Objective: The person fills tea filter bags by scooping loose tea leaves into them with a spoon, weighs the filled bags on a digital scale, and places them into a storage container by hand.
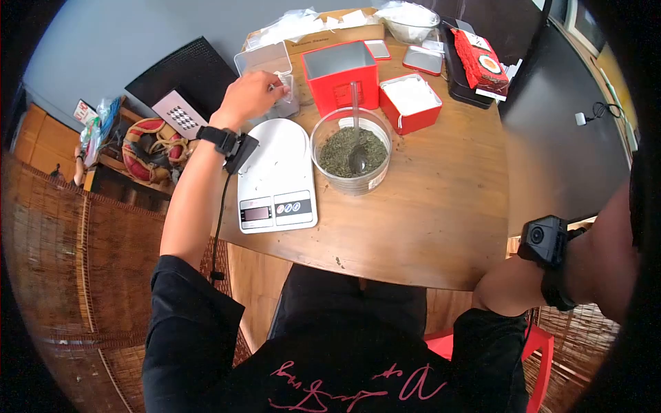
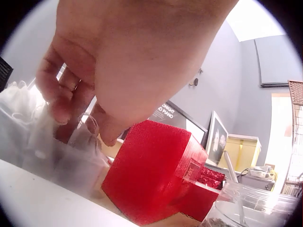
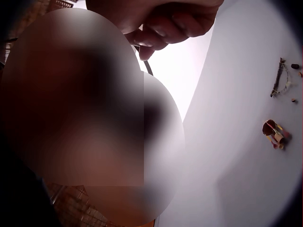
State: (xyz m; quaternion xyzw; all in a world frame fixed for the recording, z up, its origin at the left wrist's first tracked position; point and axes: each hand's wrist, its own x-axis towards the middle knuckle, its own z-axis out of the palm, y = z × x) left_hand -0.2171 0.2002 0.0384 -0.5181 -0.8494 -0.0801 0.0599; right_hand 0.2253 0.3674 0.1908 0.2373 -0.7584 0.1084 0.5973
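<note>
My left hand reaches into the clear plastic box behind the scale, fingers bent downward. In the left wrist view, the thumb and fingers close about a small white drawstring bag, its string looping up beside the thumb. More white bags fill the box. The white kitchen scale lies below that wrist. A clear tub of dried green leaves holds a spoon. My right hand is raised beside a blurred area, its fingers bent; the head view leaves it out.
An open red tin stands behind the tub, with a red box of white packets to its right. At the back are a cardboard box, a bowl and a red foil pack. Leaf crumbs dot the wooden table.
</note>
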